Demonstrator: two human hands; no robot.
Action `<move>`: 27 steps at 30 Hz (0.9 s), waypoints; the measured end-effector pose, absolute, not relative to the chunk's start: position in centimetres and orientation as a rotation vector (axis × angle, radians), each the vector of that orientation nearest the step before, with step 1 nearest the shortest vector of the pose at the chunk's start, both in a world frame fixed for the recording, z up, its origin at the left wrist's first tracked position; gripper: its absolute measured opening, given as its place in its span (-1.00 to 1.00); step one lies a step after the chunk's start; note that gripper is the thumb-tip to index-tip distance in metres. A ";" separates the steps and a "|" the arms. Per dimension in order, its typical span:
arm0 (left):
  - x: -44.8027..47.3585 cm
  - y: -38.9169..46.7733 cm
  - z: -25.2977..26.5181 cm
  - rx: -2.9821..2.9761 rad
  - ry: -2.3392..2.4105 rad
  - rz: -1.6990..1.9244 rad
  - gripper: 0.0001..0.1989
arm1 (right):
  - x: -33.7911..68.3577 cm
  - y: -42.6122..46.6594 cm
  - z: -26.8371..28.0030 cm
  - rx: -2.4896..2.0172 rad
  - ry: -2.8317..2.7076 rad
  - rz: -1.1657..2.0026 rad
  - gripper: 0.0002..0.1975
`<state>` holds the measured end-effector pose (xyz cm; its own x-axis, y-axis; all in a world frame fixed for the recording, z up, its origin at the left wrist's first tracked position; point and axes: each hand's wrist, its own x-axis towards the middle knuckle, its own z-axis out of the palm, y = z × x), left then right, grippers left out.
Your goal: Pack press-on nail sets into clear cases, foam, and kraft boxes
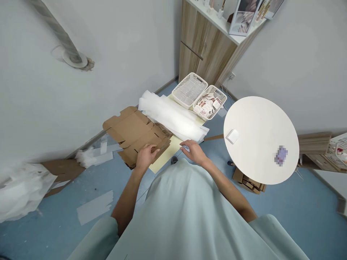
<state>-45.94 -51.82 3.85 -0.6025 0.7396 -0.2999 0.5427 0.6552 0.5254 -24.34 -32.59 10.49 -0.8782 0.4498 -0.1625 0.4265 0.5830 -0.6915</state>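
Flattened brown cardboard boxes (130, 126) lie stacked on a pale yellow table (162, 159). My left hand (146, 157) is over the near edge of the stack, fingers apart and curved; whether it touches the cardboard I cannot tell. To the right, my right hand (193, 151) hovers near the table's front edge with its thumb and fingers apart and nothing between them. Just beyond it lies a pile of white translucent wrapping sheets (173, 117). Behind the sheets stand a white basket (189, 90) of clear packs and a smaller white basket (210, 103) of printed cards.
At right, a round white table (260, 137) bears a small white box (232, 136) and a blurred purple item (281, 156). Cardboard boxes (249, 182) sit under it. A wood-grain cabinet (206, 39) stands at the back. White plastic wrap (24, 187) lies on the floor at left.
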 end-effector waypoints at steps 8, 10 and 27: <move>-47.0 -51.8 3.5 1.101 2.421 0.431 -0.59 | -30.2 -35.4 9.4 -0.388 -3.033 1.079 -0.69; -47.0 -51.5 3.3 1.115 2.461 0.371 -0.57 | -31.7 -35.9 8.4 -0.289 -3.121 0.995 -0.67; -46.5 -53.1 9.8 1.179 2.596 0.885 -0.57 | -33.1 -37.2 5.5 -0.355 -3.389 0.844 -0.71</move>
